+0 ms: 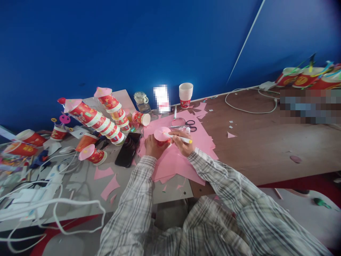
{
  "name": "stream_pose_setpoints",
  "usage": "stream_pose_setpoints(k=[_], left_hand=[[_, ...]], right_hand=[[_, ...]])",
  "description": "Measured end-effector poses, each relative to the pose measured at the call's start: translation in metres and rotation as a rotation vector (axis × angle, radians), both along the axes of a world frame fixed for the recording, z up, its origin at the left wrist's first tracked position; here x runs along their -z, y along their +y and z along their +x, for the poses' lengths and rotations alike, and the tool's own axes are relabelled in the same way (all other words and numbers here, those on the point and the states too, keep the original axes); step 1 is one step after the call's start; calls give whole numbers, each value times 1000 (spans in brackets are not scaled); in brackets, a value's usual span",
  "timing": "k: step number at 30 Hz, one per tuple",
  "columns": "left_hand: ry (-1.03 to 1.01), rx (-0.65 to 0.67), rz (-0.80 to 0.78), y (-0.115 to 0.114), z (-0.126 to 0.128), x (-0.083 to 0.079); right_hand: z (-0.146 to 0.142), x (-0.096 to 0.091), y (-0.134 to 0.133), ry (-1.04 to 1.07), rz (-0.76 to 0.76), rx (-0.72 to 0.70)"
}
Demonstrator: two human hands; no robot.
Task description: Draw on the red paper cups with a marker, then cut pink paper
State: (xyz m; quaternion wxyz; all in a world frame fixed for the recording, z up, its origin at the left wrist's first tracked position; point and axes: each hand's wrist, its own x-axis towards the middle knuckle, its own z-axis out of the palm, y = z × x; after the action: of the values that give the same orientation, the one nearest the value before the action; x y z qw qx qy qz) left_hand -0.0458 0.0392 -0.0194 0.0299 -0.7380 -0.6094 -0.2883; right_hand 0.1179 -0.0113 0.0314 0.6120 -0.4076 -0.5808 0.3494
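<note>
My left hand [153, 147] is wrapped around a red paper cup [163, 143], steadying it on the pink paper sheets [173, 164]. A shallow pink paper cone [161, 133] covers the top of the cup. Between the fingers of my right hand [183, 145] is a white marker [185, 139] with a yellow end. Its other end points at the cone's right side; whether the tip touches the paper cannot be made out. Just beyond my right hand lie black-handled scissors [190, 124], partly over the pink sheets.
Two leaning cup towers [96, 120] with pink cones stand at the left, near a black phone [128, 150]. A water jug [142, 102] and a pale cup [185, 93] stand by the blue wall. White cables [77, 202] trail at lower left; pink scraps [110, 187] lie about.
</note>
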Motion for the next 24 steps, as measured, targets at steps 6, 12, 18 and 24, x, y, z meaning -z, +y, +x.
stream_pose_setpoints(k=[6,12,18,24], left_hand=[[6,-3,-1,-2,2,-4],[5,2,4,-2,1,-4],[1,0,9,-2,1,-3],[-8,1,12,-2,1,-3]], right_hand=[[3,0,0,-55,32,-45],[2,0,0,-32,14,-13],[3,-3,-1,-9,3,-36],[4,-3,1,24,7,17]])
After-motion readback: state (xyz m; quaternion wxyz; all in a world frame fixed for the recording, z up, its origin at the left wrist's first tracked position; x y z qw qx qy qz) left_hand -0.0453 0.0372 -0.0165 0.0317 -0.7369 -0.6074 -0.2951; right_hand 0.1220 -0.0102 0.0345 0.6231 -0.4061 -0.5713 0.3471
